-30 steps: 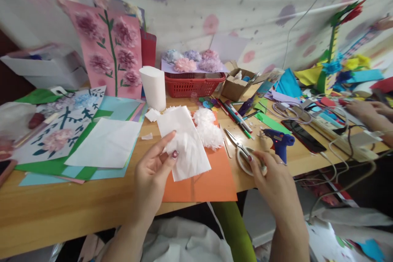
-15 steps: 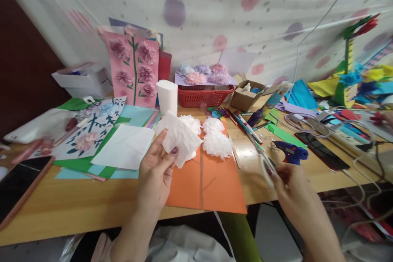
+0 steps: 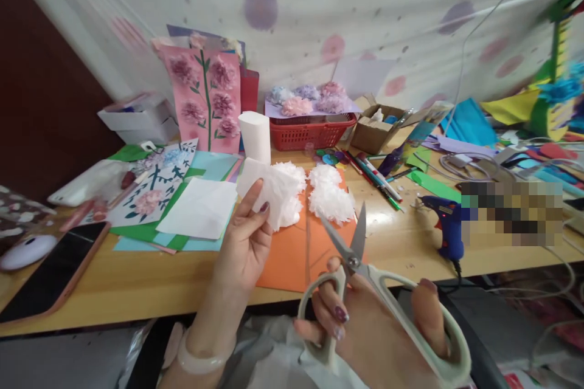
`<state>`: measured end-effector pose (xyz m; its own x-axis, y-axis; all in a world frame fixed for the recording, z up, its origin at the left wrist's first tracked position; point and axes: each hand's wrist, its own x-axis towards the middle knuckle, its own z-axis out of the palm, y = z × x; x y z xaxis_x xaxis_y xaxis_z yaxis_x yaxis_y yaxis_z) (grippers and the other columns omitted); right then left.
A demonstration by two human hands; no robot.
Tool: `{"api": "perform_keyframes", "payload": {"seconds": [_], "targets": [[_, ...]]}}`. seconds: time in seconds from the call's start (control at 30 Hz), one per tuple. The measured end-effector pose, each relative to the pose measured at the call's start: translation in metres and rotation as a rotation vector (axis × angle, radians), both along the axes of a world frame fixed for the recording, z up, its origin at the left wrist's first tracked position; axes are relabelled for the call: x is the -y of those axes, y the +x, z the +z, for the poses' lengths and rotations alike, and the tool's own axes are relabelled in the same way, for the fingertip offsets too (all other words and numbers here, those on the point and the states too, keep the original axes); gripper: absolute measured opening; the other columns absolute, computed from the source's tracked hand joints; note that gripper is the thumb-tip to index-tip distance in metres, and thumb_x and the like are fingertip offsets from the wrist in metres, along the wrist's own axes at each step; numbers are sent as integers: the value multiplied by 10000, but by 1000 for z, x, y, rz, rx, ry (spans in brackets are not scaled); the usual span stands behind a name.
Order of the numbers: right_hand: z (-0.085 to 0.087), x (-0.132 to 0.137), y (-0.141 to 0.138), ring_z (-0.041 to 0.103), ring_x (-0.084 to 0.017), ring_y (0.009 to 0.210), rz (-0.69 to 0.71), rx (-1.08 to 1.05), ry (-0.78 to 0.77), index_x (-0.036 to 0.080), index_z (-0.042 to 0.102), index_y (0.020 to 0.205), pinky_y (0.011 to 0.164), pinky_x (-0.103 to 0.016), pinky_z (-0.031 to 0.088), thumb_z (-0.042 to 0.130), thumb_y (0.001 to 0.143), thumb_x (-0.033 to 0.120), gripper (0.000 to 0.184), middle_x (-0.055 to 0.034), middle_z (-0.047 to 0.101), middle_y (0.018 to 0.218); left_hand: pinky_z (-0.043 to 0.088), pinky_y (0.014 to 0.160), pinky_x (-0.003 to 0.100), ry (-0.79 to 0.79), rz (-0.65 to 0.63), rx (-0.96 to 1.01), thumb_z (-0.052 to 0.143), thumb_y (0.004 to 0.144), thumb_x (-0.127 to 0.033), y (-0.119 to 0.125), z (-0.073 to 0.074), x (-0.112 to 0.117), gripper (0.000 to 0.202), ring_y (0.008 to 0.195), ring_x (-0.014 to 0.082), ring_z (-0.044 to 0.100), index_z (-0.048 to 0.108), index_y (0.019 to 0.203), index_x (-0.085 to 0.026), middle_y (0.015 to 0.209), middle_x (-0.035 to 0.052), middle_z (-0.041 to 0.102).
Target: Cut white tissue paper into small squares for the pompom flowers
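From where I stand, the left hand (image 3: 249, 231) has a white tissue sheet (image 3: 276, 200) in a narrow pinch, thumb against forefinger at its near edge, most likely so that the far part stays free for the blades. The sheet hangs just in front of the left ruffled tissue cluster (image 3: 294, 179); whether the two touch, I can't tell from here. The right hand (image 3: 367, 328) holds the scissors (image 3: 353, 262) by both loops, its thumb through the larger one and fingers curled through the smaller. The fingers are spread, so the blades stand parted, pointing away and clear of the sheet.

Both ruffled clusters, the left and the right one (image 3: 331, 197), rest at the far end of the orange card (image 3: 287, 264), which perhaps keeps the near end handy. The glue gun (image 3: 447, 216) lies off to the right on the table (image 3: 392, 255), within easy reach I'd say, and the paper roll (image 3: 255, 137) stands upright beyond the sheet.

As for pose, the left forearm rises from the lower edge, wrist fairly straight, hand over the table's near part. The right hand is lower and closer to the body, palm apparently turned up, thumb out to the right
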<state>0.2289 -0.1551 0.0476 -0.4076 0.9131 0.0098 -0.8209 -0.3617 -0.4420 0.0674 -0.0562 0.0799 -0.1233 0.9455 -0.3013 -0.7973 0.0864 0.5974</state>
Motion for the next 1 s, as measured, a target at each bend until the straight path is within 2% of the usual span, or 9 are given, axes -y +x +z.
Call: {"api": "perform_keyframes", "payload": {"seconds": [0.07,0.17,0.23,0.33,0.53,0.67,0.77,0.9,1.0], "targets": [[8,1,-1,584,-205,771,79,9,21,227,685,1159,897,-471,549,606,711,824,751,-47,564,856,595,658,88,-58,-14,47,491,850,130,0,4,0,425,698,58,752,771,1007,-149,934,34,821],[18,3,3,604,-215,779,117,66,49,242,672,1196,921,-498,518,599,720,807,743,-44,555,874,610,686,113,-79,-38,98,438,890,119,2,5,2,473,759,83,770,710,1188,-128,984,60,819],[21,3,6,621,-230,791,162,102,71,256,664,1211,916,-519,511,580,716,827,760,-45,560,883,610,707,116,-71,-61,110,424,898,117,3,4,4,522,805,94,778,650,1298,-131,1010,62,818],[22,0,5,627,-240,831,194,156,96,266,647,1249,915,-518,512,571,704,851,803,-56,578,922,600,706,100,-57,-98,100,426,894,121,6,2,6,556,782,86,778,616,1346,-140,990,54,822],[23,-9,-3,612,-218,805,127,59,117,260,647,1227,898,-471,529,519,735,857,784,-53,606,919,581,784,90,-11,-146,56,492,870,109,10,-1,6,498,878,74,772,727,1189,-193,1048,41,817],[25,-7,-3,633,-215,756,145,111,49,261,654,1231,876,-472,539,554,722,854,788,-48,617,922,581,789,90,35,-145,-28,599,827,55,9,-6,6,388,940,94,765,795,1020,-219,1095,33,807],[25,-8,-4,641,-227,726,118,137,72,266,662,1206,838,-468,554,522,733,860,772,-54,635,897,587,796,102,90,-156,-96,693,781,-5,10,-9,6,352,1014,123,752,809,989,-263,1108,14,804],[22,-12,-6,653,-266,786,17,135,148,276,674,1140,774,-455,566,484,760,847,712,-58,646,864,592,756,92,104,-176,-92,729,740,-6,11,-10,7,373,882,95,771,811,985,-275,1059,-13,815],[23,-14,-3,642,-235,766,88,133,115,280,670,1187,815,-472,553,513,749,849,735,-39,634,909,590,720,84,126,-204,-83,768,710,-10,9,-10,9,400,825,87,773,806,1013,-269,999,-17,826]]}}
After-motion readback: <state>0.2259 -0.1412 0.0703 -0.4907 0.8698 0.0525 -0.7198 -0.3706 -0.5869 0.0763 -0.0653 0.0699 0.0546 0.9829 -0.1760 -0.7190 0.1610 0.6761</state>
